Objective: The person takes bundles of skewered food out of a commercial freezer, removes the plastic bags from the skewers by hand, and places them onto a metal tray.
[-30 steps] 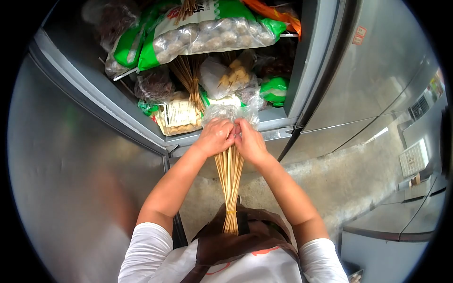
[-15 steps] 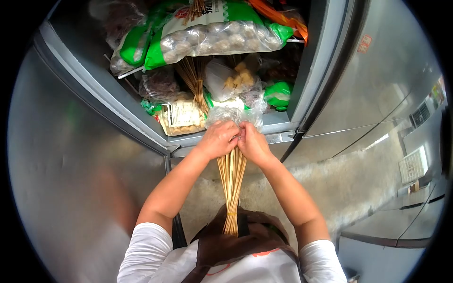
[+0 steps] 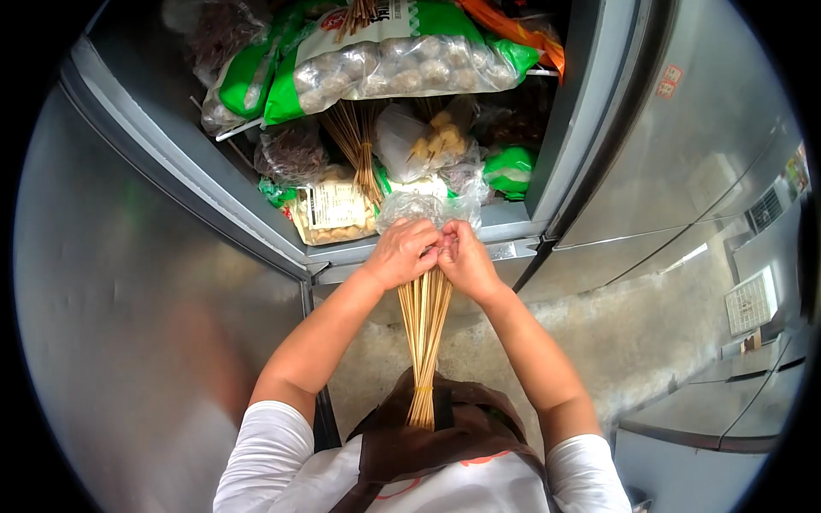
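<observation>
A bundle of thin wooden skewers (image 3: 425,316) points toward my body, tied near its close end with a yellow band (image 3: 422,389). A clear plastic bag (image 3: 421,207) wraps the far end; what the bag contains is hard to make out. My left hand (image 3: 404,253) is closed on the gathered bag mouth where the skewers come out. Against it, from the other side, my right hand (image 3: 468,262) pinches the same bag neck, fingers curled. The fingertips meet above the sticks and partly hide the neck.
An open steel freezer holds a large green bag of balls (image 3: 398,68) on a wire shelf. Below are a bag of pale pieces (image 3: 335,209), more bundled skewers (image 3: 366,162) and a bag of yellow pieces (image 3: 440,141). Its open door (image 3: 162,299) stands at left.
My right hand's fingers have shifted slightly up and right at the bag neck. The left hand keeps its grip, and the skewers stay in place. The view has moved slightly.
</observation>
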{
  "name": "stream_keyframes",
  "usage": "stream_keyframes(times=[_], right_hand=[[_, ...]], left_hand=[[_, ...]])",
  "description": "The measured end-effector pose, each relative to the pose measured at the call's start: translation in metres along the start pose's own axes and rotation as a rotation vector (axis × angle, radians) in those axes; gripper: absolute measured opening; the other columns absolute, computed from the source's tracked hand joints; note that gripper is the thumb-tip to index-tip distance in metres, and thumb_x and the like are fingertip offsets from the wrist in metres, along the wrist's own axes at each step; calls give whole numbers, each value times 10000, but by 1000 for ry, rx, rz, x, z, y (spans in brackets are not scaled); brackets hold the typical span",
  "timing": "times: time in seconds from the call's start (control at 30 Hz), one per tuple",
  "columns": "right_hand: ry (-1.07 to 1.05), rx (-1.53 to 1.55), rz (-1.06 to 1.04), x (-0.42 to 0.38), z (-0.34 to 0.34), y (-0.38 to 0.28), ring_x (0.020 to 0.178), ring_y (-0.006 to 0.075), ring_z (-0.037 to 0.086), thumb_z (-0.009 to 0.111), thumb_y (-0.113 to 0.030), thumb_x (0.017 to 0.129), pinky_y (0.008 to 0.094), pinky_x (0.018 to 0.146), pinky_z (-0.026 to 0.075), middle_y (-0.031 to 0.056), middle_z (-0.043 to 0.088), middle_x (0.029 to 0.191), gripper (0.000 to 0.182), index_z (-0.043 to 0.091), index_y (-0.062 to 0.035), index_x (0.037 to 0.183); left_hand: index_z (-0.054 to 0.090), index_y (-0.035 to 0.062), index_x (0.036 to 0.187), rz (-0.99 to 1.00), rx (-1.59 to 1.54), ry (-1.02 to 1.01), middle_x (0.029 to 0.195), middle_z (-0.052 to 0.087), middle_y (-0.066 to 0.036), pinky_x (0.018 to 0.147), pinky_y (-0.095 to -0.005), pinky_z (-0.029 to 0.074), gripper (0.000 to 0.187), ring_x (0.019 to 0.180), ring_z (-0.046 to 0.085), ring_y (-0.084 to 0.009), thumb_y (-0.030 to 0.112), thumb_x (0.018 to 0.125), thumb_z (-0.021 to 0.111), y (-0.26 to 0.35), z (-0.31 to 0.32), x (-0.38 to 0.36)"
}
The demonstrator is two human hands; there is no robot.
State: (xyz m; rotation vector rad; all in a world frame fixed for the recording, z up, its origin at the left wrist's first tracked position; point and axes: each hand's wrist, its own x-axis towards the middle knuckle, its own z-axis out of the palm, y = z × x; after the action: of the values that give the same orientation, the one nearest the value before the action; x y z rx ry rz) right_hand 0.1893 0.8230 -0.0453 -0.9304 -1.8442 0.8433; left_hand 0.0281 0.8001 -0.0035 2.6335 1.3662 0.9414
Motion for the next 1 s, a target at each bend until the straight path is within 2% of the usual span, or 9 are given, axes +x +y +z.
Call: stream_keyframes(times=[0.3, 0.37, 0.5, 0.57, 0.6, 0.67, 0.7, 0.77, 1.0], right_hand=[[76, 39, 49, -6, 14, 7, 742, 313, 609, 579, -54, 809, 391, 673, 498, 151, 579, 806, 255, 448, -29, 1026], [231, 397, 73, -5, 24, 12, 697, 263, 588, 576, -62, 821, 359, 655, 487, 138, 560, 806, 239, 445, -36, 1019], [156, 411, 191, -7, 12, 4, 683, 228, 565, 569, -61, 830, 329, 655, 473, 141, 551, 855, 228, 445, -41, 1020], [10, 83, 129, -9, -2, -8, 719, 283, 592, 576, -58, 819, 363, 671, 482, 163, 567, 887, 262, 451, -39, 1048], [7, 81, 129, -9, -8, -13, 719, 283, 592, 576, -58, 819, 363, 671, 482, 163, 567, 887, 262, 451, -39, 1048], [-35, -88, -73, -5, -15, -20, 639, 196, 551, 577, -30, 810, 322, 606, 456, 87, 548, 771, 264, 466, -34, 1050], [-35, -92, -71, -2, -17, -20, 639, 196, 551, 577, -30, 810, 322, 606, 456, 87, 548, 771, 264, 466, -34, 1050], [-114, -132, -146, 5, -20, -20, 852, 391, 598, 554, -40, 796, 454, 703, 479, 191, 613, 876, 335, 453, -38, 1115], [-239, -132, -87, 13, -28, -25, 838, 377, 609, 551, -12, 766, 451, 709, 484, 177, 621, 883, 443, 411, -43, 1186]], left_hand=[[544, 77, 784, -3, -30, -66, 790, 545, -59, 700, -372, 402, 102, 753, 549, -261, 127, 726, 611, 1, -4, 4], [534, 75, 779, -33, -57, -64, 785, 545, -60, 699, -372, 399, 103, 751, 548, -262, 125, 727, 609, 1, -4, 4], [535, 75, 794, -51, -107, -49, 793, 555, -71, 699, -363, 389, 111, 747, 544, -267, 119, 729, 613, 0, -1, 1], [536, 75, 794, -51, -115, -36, 789, 555, -73, 703, -363, 389, 111, 748, 544, -270, 120, 729, 614, 0, -2, -1], [535, 74, 790, -35, -109, -29, 789, 555, -73, 708, -362, 391, 111, 750, 544, -273, 120, 728, 615, 0, -2, -1], [535, 72, 786, -20, -106, -21, 789, 555, -74, 713, -362, 392, 111, 752, 543, -275, 120, 727, 616, -1, -2, -1], [534, 70, 781, -2, -98, -19, 789, 554, -76, 716, -364, 395, 112, 754, 542, -278, 113, 722, 619, -2, -2, -1], [534, 68, 777, 18, -94, -18, 788, 552, -78, 718, -366, 399, 114, 755, 540, -281, 107, 716, 623, -2, 0, 0], [532, 60, 759, 130, -35, 34, 781, 534, -78, 725, -373, 412, 126, 759, 527, -280, 71, 681, 631, -3, 2, 2]])
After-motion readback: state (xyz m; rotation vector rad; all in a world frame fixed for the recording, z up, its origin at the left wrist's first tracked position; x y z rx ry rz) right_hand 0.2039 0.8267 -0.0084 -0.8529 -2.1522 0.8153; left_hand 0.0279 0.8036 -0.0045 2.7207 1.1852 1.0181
